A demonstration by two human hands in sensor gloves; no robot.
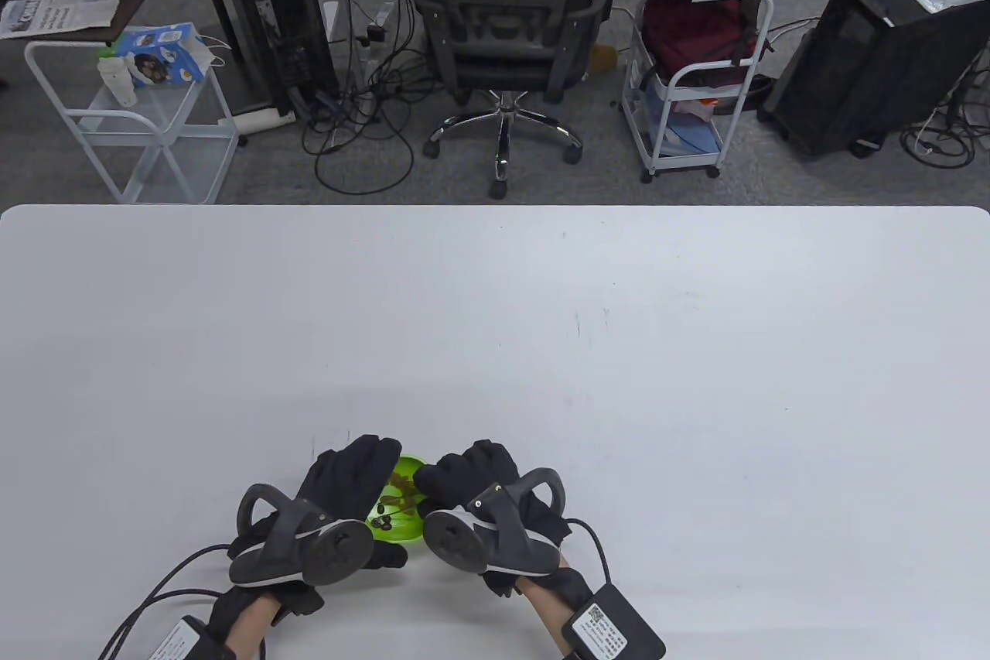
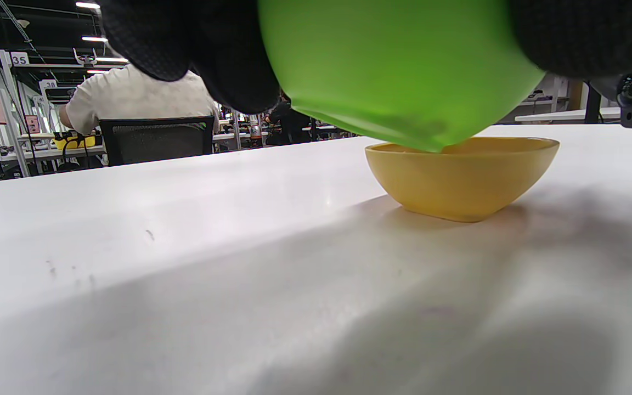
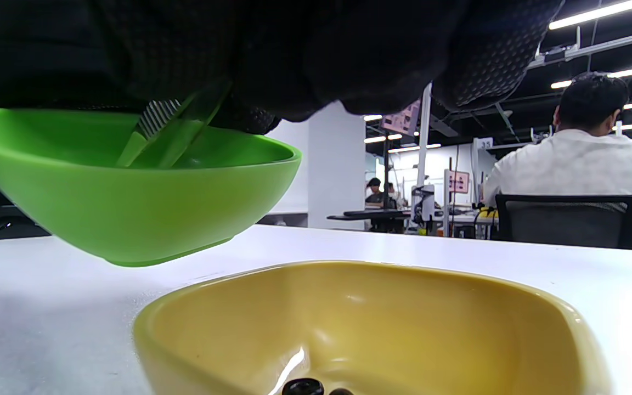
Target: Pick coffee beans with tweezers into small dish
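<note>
My left hand (image 1: 357, 476) grips a green dish (image 1: 400, 513) and holds it tilted just above the table; the left wrist view shows its underside (image 2: 398, 71) raised over the yellow dish (image 2: 461, 175). Several dark coffee beans (image 1: 383, 521) lie in the green dish. My right hand (image 1: 464, 478) holds green tweezers (image 3: 168, 131), whose tips reach down into the green dish (image 3: 129, 208). The yellow dish (image 3: 376, 323) stands on the table under my right hand, hidden in the table view, with a couple of beans (image 3: 302, 387) at its bottom.
The white table (image 1: 541, 319) stretches far and wide beyond the hands. An office chair (image 1: 503, 33), carts and computer towers stand on the floor past the far edge. Glove cables (image 1: 155, 598) trail near the front edge.
</note>
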